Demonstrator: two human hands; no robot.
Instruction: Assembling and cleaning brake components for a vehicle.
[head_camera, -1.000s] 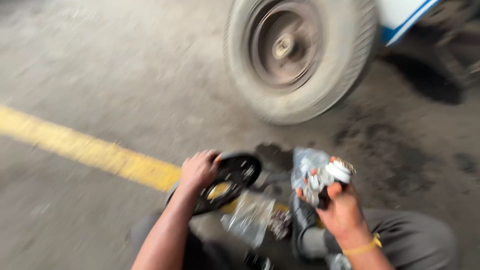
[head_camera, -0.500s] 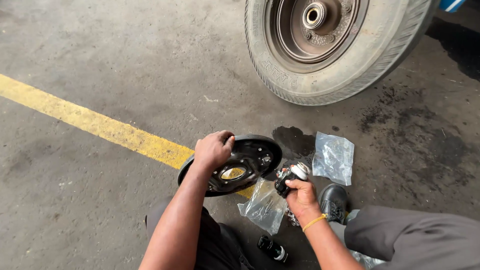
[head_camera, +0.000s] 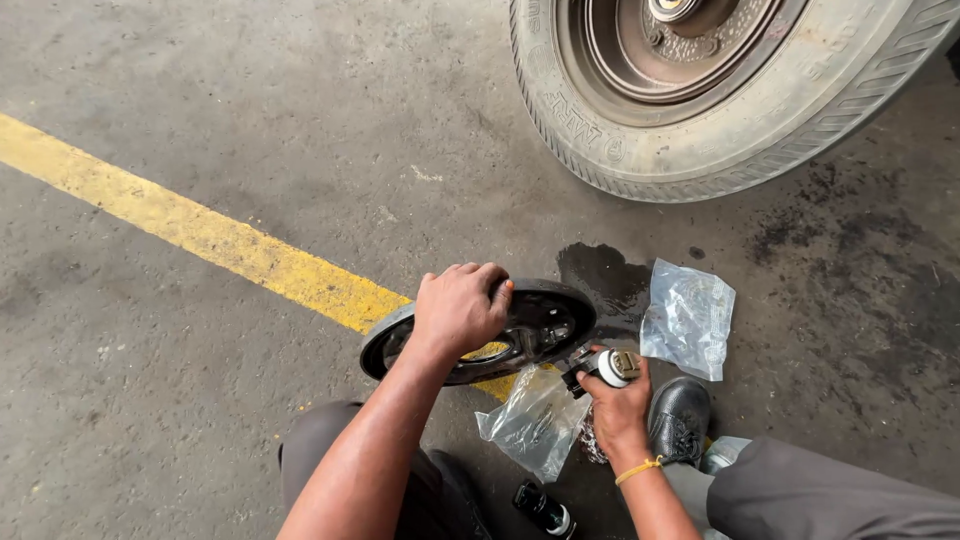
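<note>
My left hand (head_camera: 458, 308) grips the upper rim of a black round metal plate (head_camera: 545, 318), which is tilted on the concrete floor over a yellow painted line (head_camera: 190, 228). My right hand (head_camera: 617, 402) holds a small metal part with a white and brass end (head_camera: 613, 367) right against the plate's lower right edge. A yellow band sits on my right wrist. A crumpled clear plastic bag (head_camera: 533, 420) lies under the plate between my hands.
A large vehicle tyre on its wheel (head_camera: 730, 90) stands ahead at the top right. A second clear plastic bag (head_camera: 688, 318) lies right of the plate beside a dark wet stain (head_camera: 600, 272). My black shoe (head_camera: 679, 418) and grey trouser legs fill the bottom.
The view has steadied and dropped closer to the hands. My right hand has brought the small part from above the bags down to the plate's edge; my left hand stays on the rim.
</note>
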